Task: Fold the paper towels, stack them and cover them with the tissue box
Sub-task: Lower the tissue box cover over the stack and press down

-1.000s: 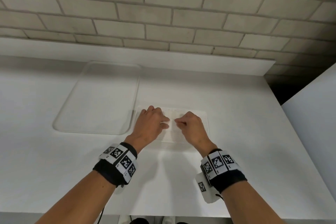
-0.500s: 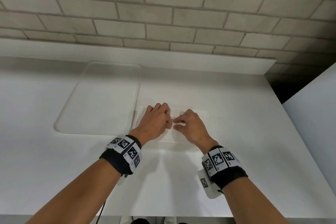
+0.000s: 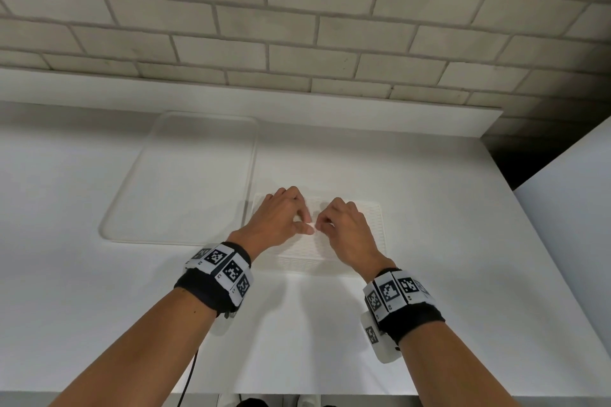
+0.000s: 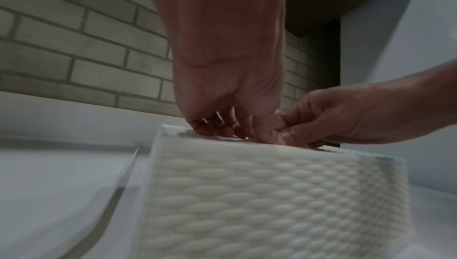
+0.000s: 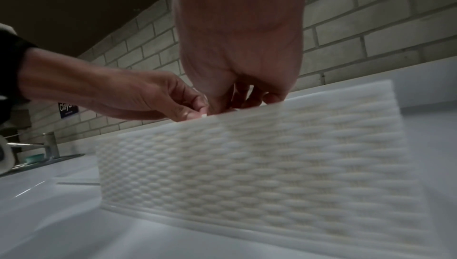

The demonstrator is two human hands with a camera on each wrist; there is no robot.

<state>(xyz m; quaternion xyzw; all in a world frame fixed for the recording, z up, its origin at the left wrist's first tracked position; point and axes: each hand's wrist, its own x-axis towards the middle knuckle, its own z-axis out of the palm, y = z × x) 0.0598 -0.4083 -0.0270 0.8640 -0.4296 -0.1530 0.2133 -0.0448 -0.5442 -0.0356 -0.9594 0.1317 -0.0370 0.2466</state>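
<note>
From the head view there is one white woven-pattern tissue box (image 3: 347, 241) standing on the white counter (image 3: 429, 274), just right of one clear tray (image 3: 185, 182) whose right edge runs close beside the box. Two hands work on the box top: the left hand (image 3: 281, 218) and the right hand (image 3: 347, 228) meet at the middle, fingers curled, thumbs nearly touching, and a small white bit of paper shows between them. The counter lies bare to the right of the box up to a white panel (image 3: 568, 225), and toward the near edge under the forearms; a low ledge (image 3: 330, 109) and a brick wall (image 3: 297, 26) close the far side. In the left wrist view the one box (image 4: 247, 194) fills the foreground, blurred; the left fingertips (image 4: 205, 128) rest on its top edge and the right hand (image 4: 346, 118) pinches beside the left thumb. In the right wrist view the left hand (image 5: 138, 97) pinches a small white paper scrap (image 5: 204, 115) at the box (image 5: 247, 155) rim, while the right fingers (image 5: 272, 95) curl down onto the top; what they grip is hidden. One faucet (image 5: 49, 144) stands far left.
</note>
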